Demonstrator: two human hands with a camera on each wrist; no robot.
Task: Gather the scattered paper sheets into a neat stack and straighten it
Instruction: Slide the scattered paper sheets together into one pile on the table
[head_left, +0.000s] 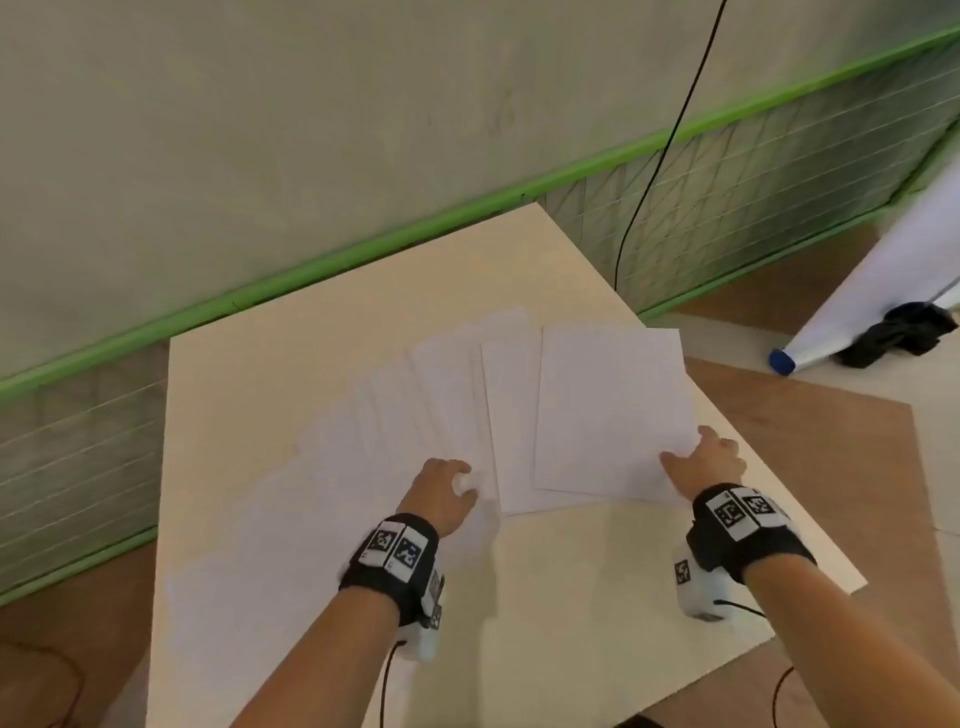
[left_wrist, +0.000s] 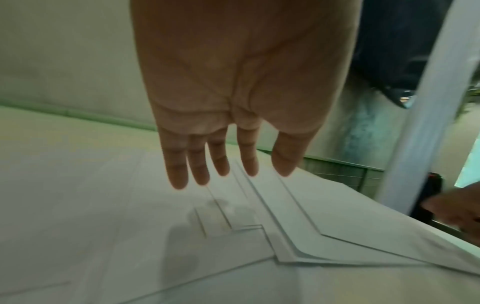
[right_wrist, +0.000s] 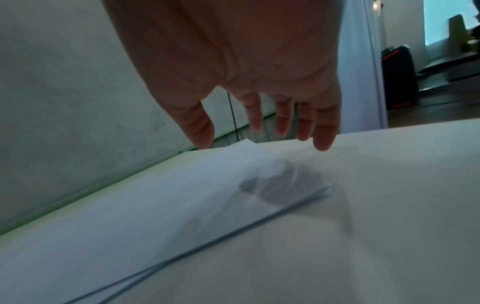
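Several white paper sheets (head_left: 447, 400) lie fanned and overlapping across the beige table (head_left: 571, 597). The rightmost sheet (head_left: 608, 410) lies on top. My left hand (head_left: 454, 480) is over the near edge of the fan's middle; in the left wrist view its fingers (left_wrist: 197, 174) are straight, just above the stepped sheet edges (left_wrist: 259, 216), holding nothing. My right hand (head_left: 698, 457) is at the near right corner of the top sheet. In the right wrist view its fingers (right_wrist: 283, 123) are spread and straight above that sheet's corner (right_wrist: 285, 181), casting a shadow on it.
The table's right edge (head_left: 779, 467) runs close by my right hand. A green-railed mesh barrier (head_left: 727, 208) and a hanging black cable (head_left: 654, 171) stand behind the table. On the floor at right lie a white roll with a blue cap (head_left: 857, 301) and a black object (head_left: 893, 332).
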